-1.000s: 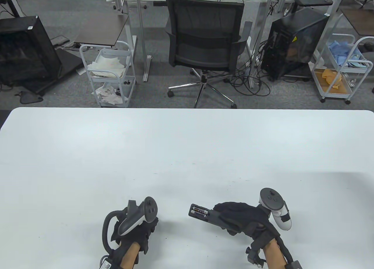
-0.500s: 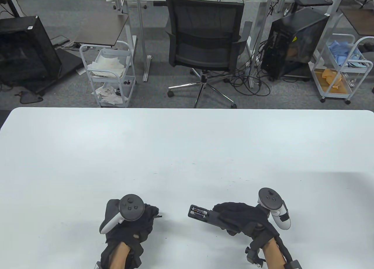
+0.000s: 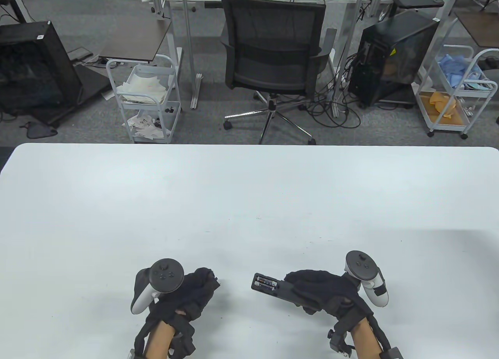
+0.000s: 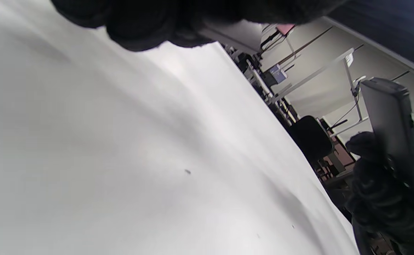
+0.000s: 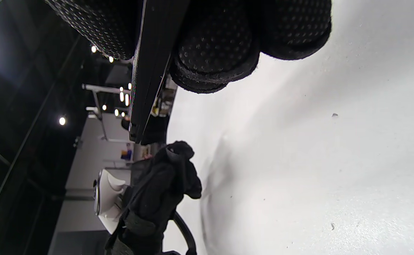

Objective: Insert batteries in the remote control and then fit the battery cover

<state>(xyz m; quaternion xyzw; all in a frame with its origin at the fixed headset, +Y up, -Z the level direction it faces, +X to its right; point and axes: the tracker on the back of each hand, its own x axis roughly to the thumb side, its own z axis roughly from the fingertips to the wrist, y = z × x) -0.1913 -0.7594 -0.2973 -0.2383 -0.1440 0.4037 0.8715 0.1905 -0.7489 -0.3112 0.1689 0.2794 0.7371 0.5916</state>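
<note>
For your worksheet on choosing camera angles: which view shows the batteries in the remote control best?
The table view: the open compartment of the remote control faces up, with the batteries side by side in it, held by the right hand. The left wrist view shows only the remote's closed side; the right wrist view only its thin edge between fingers.

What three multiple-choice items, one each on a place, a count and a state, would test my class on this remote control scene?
1. Where is the remote control?
A. in the right hand
B. in the left hand
C. on the chair

2. How many batteries show in its open compartment?
A. none
B. two
C. five

3. What state is the battery compartment in?
A. cover fitted
B. taped over
C. uncovered

Answers:
1 A, the right hand grips the remote's body.
2 B, two cells lie side by side in the table view.
3 C, the batteries are exposed, with no cover over them.
</note>
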